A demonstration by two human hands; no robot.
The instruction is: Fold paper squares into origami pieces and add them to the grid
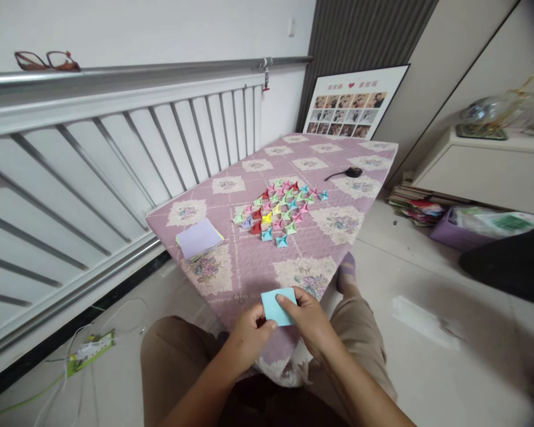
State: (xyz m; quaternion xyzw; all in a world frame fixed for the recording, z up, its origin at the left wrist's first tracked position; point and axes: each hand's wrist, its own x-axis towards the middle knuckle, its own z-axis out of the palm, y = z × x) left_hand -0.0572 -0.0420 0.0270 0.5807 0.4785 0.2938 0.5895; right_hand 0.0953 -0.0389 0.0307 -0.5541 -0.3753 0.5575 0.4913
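A light-blue square of paper (276,308) is held over the near end of the table, between my two hands. My left hand (253,326) pinches its lower left edge, thumb on top. From the right, my right hand (305,311) grips it with the thumb lying across its face and the fingers behind. Farther up the cloth stand rows of small folded paper pieces (276,209) in red, pink, green, yellow and blue. To their left lies a stack of paper sheets (199,238) with a lilac one on top.
A flowered pink tablecloth (249,267) covers the table. Beyond the folded pieces lies a small black object with a thin tail (352,172). A white radiator (160,136) runs along the left, with glasses (48,61) on its pipe. A power strip (91,353) lies on the floor.
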